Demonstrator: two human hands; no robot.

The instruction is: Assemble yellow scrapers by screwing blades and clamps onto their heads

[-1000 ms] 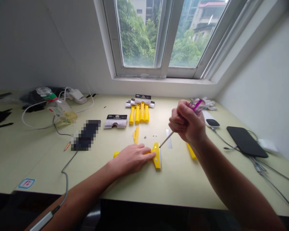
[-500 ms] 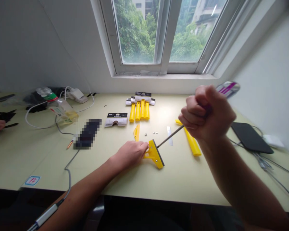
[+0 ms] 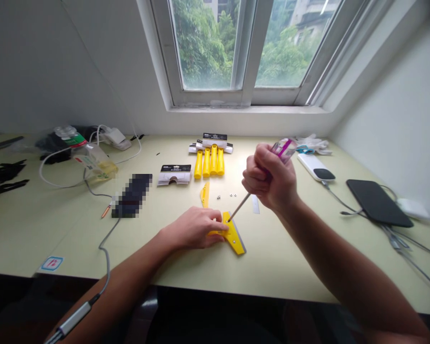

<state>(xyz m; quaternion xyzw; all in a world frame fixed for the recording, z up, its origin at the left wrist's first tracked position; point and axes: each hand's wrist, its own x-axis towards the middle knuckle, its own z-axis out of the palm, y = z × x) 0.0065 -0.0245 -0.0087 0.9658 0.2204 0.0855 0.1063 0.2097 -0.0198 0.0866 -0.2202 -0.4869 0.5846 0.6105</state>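
My left hand (image 3: 195, 228) is closed on the yellow scraper (image 3: 235, 236), which lies on the table with its grey-edged head pointing right. My right hand (image 3: 271, 177) makes a fist round the clear and purple handle of a screwdriver (image 3: 241, 206). Its shaft slants down to the left, and the tip is at the upper of two screws in the scraper head. Just beyond lie a yellow scraper cover piece (image 3: 205, 195), several small nuts (image 3: 232, 195) and a flat metal blade (image 3: 255, 204), partly covered by my right hand.
Several yellow-handled scrapers (image 3: 209, 162) lie at the back beside a black-and-white card package (image 3: 174, 175). A phone-like pixelated object (image 3: 132, 196) is at left, near a bottle (image 3: 96, 162). On the right are a white power bank (image 3: 315, 167), a black device (image 3: 378, 202) and cables.
My right hand has moved left and the screwdriver tip now sits at the upper screw. My left fingers have shifted onto the scraper head. The loose yellow handle is hidden now.
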